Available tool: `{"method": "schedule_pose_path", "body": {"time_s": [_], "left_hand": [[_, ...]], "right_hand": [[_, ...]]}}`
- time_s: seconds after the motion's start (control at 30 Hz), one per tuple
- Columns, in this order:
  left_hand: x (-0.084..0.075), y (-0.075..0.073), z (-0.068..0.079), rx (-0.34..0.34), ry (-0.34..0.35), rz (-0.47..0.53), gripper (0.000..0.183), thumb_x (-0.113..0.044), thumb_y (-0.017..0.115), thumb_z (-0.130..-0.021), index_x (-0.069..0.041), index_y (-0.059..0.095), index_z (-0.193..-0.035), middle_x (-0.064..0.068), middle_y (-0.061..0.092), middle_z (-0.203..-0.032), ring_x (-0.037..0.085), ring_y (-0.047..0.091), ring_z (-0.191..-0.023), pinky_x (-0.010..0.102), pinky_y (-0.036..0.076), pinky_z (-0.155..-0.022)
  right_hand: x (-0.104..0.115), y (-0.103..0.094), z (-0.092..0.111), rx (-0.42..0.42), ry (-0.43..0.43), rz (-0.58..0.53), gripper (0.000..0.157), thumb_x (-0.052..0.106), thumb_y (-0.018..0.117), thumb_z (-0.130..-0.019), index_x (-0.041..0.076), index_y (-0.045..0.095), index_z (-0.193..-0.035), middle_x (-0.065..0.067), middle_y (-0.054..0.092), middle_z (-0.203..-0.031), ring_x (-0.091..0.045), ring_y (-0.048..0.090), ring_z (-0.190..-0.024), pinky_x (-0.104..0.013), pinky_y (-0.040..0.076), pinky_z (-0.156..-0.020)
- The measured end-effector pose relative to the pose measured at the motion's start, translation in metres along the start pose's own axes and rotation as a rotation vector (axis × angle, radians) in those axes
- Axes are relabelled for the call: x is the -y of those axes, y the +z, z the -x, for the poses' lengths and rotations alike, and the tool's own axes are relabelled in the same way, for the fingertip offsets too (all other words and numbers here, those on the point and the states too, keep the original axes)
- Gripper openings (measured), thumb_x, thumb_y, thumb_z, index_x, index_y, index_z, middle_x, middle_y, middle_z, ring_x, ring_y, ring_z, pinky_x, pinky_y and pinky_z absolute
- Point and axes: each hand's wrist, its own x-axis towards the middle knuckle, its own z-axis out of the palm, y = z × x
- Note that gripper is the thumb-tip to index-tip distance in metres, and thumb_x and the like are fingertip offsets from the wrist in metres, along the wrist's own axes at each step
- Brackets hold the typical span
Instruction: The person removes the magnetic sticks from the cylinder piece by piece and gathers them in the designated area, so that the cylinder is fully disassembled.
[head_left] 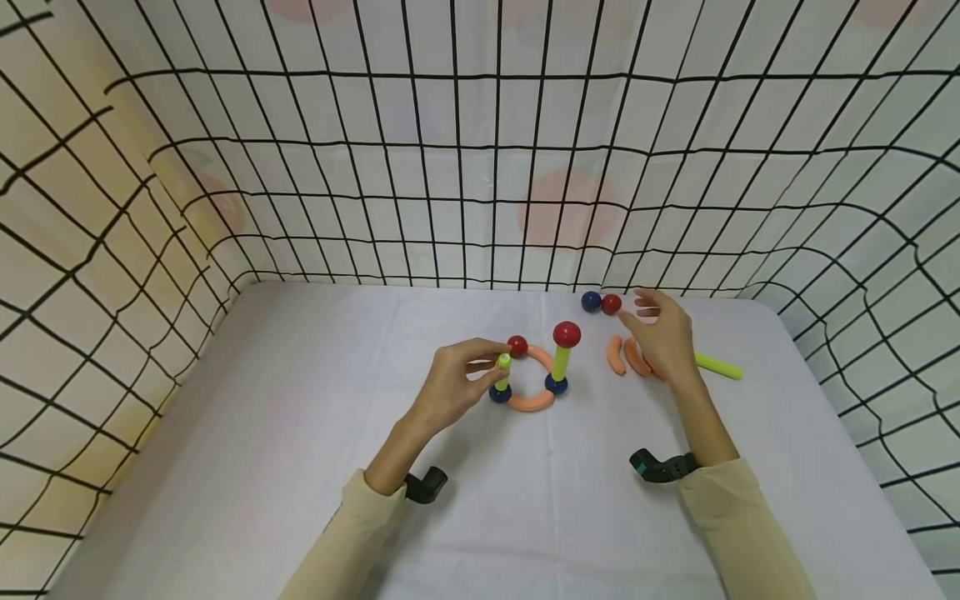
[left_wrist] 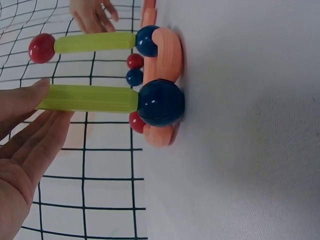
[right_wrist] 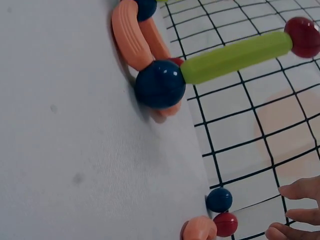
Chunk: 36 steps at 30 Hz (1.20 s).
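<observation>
- The held green stick [left_wrist: 95, 98] stands upright on the left blue ball [left_wrist: 161, 102], at the left corner of a small ring on the table; its upper end carries no ball.
- The left hand [head_left: 450, 377] pinches that stick near its top, thumb on one side and fingers on the other.
- The ring's base looks finished: a near curved piece [head_left: 531, 402] links the left blue ball to the right blue ball [head_left: 556, 384], a far curved piece [head_left: 540, 357] runs from there towards the corner red ball [head_left: 517, 345], and a third curved piece [left_wrist: 159, 136] shows beside the left blue ball.
- The second green stick [head_left: 561, 363] rises from the right blue ball and already wears the top red ball [head_left: 567, 334], so this upright seems complete.
- The corner red ball has no stick on it.
- Unused parts lie to the right: a loose blue ball [head_left: 591, 302] beside a loose red ball [head_left: 611, 303], loose curved pieces [head_left: 616, 356] partly hidden by the arm, and a loose green stick [head_left: 718, 367].
- The right hand [head_left: 663, 333] grasps nothing, its fingers spread just beside the loose red ball.
- Overall, the build appears about halfway.
- Around everything, a white table [head_left: 262, 417] meets a black wire grid [head_left: 495, 200].
</observation>
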Motion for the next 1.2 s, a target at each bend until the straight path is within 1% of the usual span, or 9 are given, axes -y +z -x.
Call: {"method": "schedule_pose_path", "body": {"time_s": [0.13,0.33,0.43,0.53,0.6,0.77,0.9,1.03,1.2], "left_hand": [[0.0,0.001,0.0,0.001,-0.006,-0.003,0.03,0.002,0.078,-0.089,0.002,0.074,-0.118,0.017,0.076,-0.119,0.03,0.074,-0.109,0.036,0.063,-0.093],[0.0,0.003,-0.001,0.0,0.012,0.011,0.035,0.001,0.081,-0.087,0.002,0.073,-0.12,0.016,0.075,-0.122,0.03,0.072,-0.115,0.037,0.061,-0.096],[-0.002,0.004,-0.001,0.01,0.037,-0.002,0.04,0.0,0.083,-0.085,0.001,0.071,-0.124,0.014,0.074,-0.125,0.028,0.07,-0.12,0.037,0.059,-0.101],[-0.003,0.006,-0.001,0.01,0.053,-0.035,0.047,-0.004,0.084,-0.085,0.0,0.069,-0.129,0.014,0.072,-0.129,0.027,0.068,-0.124,0.039,0.056,-0.107],[-0.003,0.005,0.0,0.001,0.048,-0.063,0.052,-0.007,0.086,-0.084,0.001,0.067,-0.132,0.015,0.071,-0.132,0.029,0.066,-0.126,0.042,0.055,-0.109],[-0.002,0.003,0.003,-0.011,-0.022,-0.111,0.06,-0.008,0.088,-0.082,0.001,0.063,-0.136,0.016,0.067,-0.137,0.032,0.063,-0.131,0.049,0.052,-0.112],[0.003,0.002,0.008,0.014,-0.11,-0.127,0.058,-0.006,0.089,-0.08,-0.001,0.066,-0.133,0.016,0.066,-0.136,0.033,0.062,-0.129,0.05,0.053,-0.109],[0.01,0.0,0.013,0.046,-0.207,-0.126,0.053,-0.005,0.089,-0.079,-0.002,0.07,-0.128,0.018,0.066,-0.127,0.034,0.067,-0.116,0.049,0.059,-0.099],[0.02,0.0,0.014,0.075,-0.287,-0.083,0.045,-0.004,0.088,-0.08,-0.002,0.075,-0.123,0.019,0.069,-0.11,0.031,0.072,-0.098,0.042,0.063,-0.085]], "right_hand": [[0.006,-0.001,0.008,-0.015,-0.022,0.004,0.054,0.024,0.069,-0.099,0.004,0.055,-0.147,-0.021,0.063,-0.139,-0.038,0.059,-0.127,-0.046,0.052,-0.1],[0.002,0.003,0.015,-0.014,-0.075,-0.044,0.048,0.019,0.071,-0.098,0.005,0.06,-0.142,-0.019,0.066,-0.137,-0.036,0.063,-0.122,-0.011,0.047,-0.083],[0.0,0.007,0.016,0.027,-0.133,-0.073,0.044,0.019,0.071,-0.099,0.008,0.062,-0.14,-0.017,0.068,-0.134,-0.029,0.065,-0.116,-0.004,0.045,-0.079],[0.003,0.006,0.022,0.094,-0.209,-0.103,0.038,0.02,0.07,-0.1,0.01,0.066,-0.136,-0.016,0.072,-0.126,-0.014,0.066,-0.105,-0.005,0.048,-0.078],[0.004,0.005,0.024,0.172,-0.24,-0.123,0.034,0.019,0.07,-0.1,0.009,0.068,-0.133,-0.016,0.074,-0.12,-0.01,0.067,-0.096,-0.01,0.052,-0.076],[-0.003,0.01,0.026,0.443,-0.248,-0.123,0.033,0.017,0.073,-0.098,0.007,0.069,-0.129,-0.016,0.074,-0.118,-0.022,0.072,-0.092,-0.023,0.058,-0.075],[-0.008,0.019,0.027,0.624,-0.266,-0.104,0.037,0.016,0.077,-0.094,0.007,0.069,-0.129,-0.017,0.072,-0.124,-0.025,0.073,-0.101,-0.024,0.058,-0.083],[-0.014,0.027,0.027,0.711,-0.266,-0.092,0.041,0.018,0.081,-0.091,0.007,0.069,-0.129,-0.016,0.072,-0.124,-0.027,0.074,-0.107,-0.022,0.057,-0.089],[-0.017,0.035,0.029,0.707,-0.248,-0.071,0.037,0.023,0.083,-0.089,0.009,0.073,-0.122,-0.013,0.076,-0.116,-0.024,0.073,-0.104,-0.029,0.057,-0.093]]}}
